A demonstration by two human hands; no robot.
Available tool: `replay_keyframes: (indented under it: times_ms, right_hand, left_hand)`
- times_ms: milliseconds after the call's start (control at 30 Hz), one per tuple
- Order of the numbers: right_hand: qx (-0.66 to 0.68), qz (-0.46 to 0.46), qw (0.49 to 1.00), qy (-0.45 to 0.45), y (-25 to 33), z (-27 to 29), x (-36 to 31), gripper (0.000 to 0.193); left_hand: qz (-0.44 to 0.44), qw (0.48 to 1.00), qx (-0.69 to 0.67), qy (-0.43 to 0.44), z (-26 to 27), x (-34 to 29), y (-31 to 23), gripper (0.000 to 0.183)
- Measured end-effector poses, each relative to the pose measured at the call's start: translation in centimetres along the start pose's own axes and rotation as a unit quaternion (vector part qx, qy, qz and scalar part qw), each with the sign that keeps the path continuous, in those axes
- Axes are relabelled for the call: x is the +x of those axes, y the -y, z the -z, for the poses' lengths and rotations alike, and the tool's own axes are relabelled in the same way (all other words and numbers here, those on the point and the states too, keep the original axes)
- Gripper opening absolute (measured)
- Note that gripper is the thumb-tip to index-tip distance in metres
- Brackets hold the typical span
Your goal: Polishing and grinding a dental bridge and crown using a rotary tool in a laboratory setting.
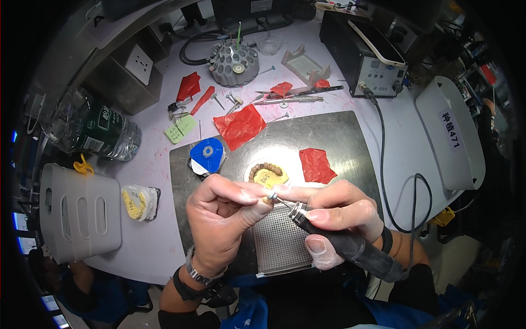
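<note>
This is looking like a dental laboratory: a cast with a yellow tooth arch [135,205] is standing on the white bench [150,247], and a yellow dental model [271,177] is resting on a metal plate [296,131]. A round, many-holed holder [235,63] is carrying small tools, and a cord [383,159] is linking a control box [379,77] to a black handpiece [353,248].

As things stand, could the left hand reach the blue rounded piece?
Probably yes: the blue rounded piece lies just beyond the left hand, nothing visible between, though its fingers are busy at the handpiece tip.
</note>
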State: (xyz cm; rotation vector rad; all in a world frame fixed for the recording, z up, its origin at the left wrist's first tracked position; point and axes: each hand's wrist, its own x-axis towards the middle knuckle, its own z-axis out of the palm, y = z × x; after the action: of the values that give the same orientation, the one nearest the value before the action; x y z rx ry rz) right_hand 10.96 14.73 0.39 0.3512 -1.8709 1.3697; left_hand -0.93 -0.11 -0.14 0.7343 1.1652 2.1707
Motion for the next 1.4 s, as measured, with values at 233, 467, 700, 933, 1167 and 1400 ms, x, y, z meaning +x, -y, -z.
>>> replay_keyframes:
  times_ms: [233,467,700,933,1167,1400]
  right_hand:
    - [-0.018,0.024,0.999,0.021,-0.2,0.2,0.3,0.023]
    - [-0.011,0.026,1.000,-0.008,-0.6,0.0,-0.6,0.034]
    - [-0.027,0.012,0.998,0.058,0.0,0.3,-0.7,0.035]
    - [-0.054,0.047,0.997,-0.023,-0.9,-0.8,-1.1,0.045]
    - [-0.070,0.030,0.997,-0.009,-0.5,-0.4,-0.5,0.042]
    - [-0.050,0.005,0.997,0.062,-0.1,0.0,-0.4,0.033]
  left_hand:
    - [0.001,1.000,-0.004,-0.001,-0.1,0.2,-0.1,0.021]
    - [0.031,0.999,0.016,-0.004,-0.2,0.1,-0.1,0.021]
    - [-0.018,1.000,0.012,0.006,-0.1,0.2,0.3,0.020]
    - [-0.010,0.998,0.064,-0.018,-0.5,-0.1,-0.1,0.019]
    - [-0.107,0.982,0.158,0.002,-0.2,-0.1,-0.1,0.023]
    - [-0.139,0.968,0.208,0.005,-0.2,-0.2,-0.1,0.024]
